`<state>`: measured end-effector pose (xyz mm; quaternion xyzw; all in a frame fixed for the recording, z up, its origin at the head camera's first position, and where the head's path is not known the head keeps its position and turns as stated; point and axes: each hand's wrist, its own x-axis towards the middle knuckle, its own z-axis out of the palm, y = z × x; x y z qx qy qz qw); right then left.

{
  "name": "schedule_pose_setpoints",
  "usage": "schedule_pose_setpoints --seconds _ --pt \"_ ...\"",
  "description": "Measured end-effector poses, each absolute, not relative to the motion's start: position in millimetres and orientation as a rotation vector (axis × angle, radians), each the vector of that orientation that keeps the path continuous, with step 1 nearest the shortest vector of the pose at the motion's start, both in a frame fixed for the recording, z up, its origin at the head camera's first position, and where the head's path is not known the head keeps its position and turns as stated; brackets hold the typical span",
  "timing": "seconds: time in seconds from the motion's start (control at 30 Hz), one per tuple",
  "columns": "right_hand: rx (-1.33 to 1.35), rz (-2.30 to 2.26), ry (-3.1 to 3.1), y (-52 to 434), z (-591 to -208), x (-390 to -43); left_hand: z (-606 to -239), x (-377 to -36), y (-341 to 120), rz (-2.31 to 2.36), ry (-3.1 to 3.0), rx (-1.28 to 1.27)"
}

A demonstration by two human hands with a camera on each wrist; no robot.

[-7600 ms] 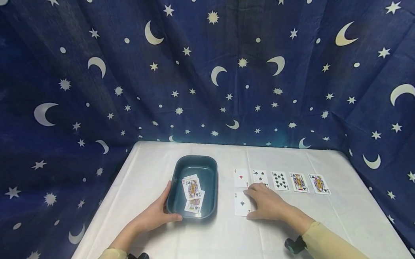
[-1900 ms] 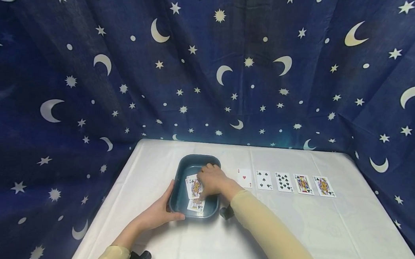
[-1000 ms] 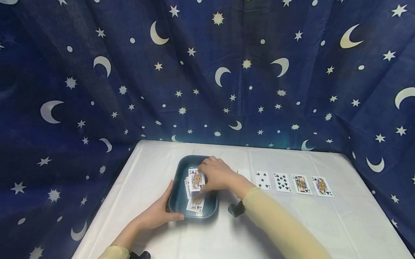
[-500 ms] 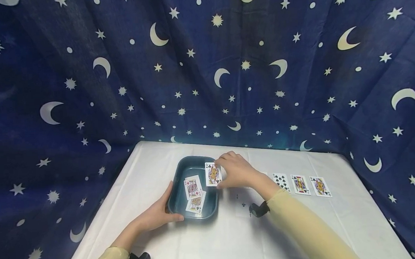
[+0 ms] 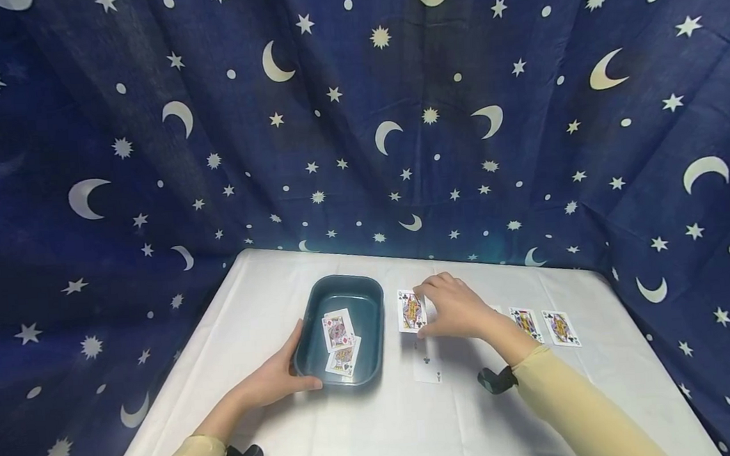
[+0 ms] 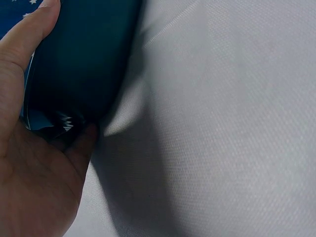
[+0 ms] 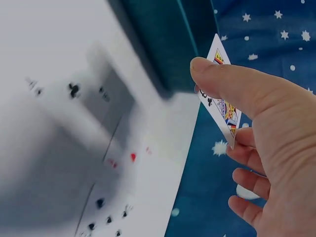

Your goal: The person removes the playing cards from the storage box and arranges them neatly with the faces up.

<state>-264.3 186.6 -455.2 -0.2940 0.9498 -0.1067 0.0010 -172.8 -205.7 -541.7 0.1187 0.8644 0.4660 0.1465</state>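
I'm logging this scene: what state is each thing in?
Bin, upright, open
Held card, raised, face showing
Left hand, gripping the bin
Right hand, pinching held card
Bin cards, overlapping, face up
Ace of clubs, flat, face up
Row cards, flat, face up, partly hidden
Tablecloth, spread, creased
Curtain, hanging, rippled

Head view faces forward and down; closer wrist views seemingly share the tray.
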Motion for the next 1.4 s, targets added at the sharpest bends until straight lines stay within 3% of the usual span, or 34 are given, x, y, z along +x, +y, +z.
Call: schedule_pose_setpoints --seconds 0.57,1.4 --pt "-0.844 -0.306 3.029 252.7 -488.8 -230.8 -538.9 -171.8 -206.0 1.357 2.473 0.325" --pt "-0.752 -0.31 2.996 288.7 -535.5 -203.3 -538.5 -172.5 -203.8 1.315 2.491 0.3"
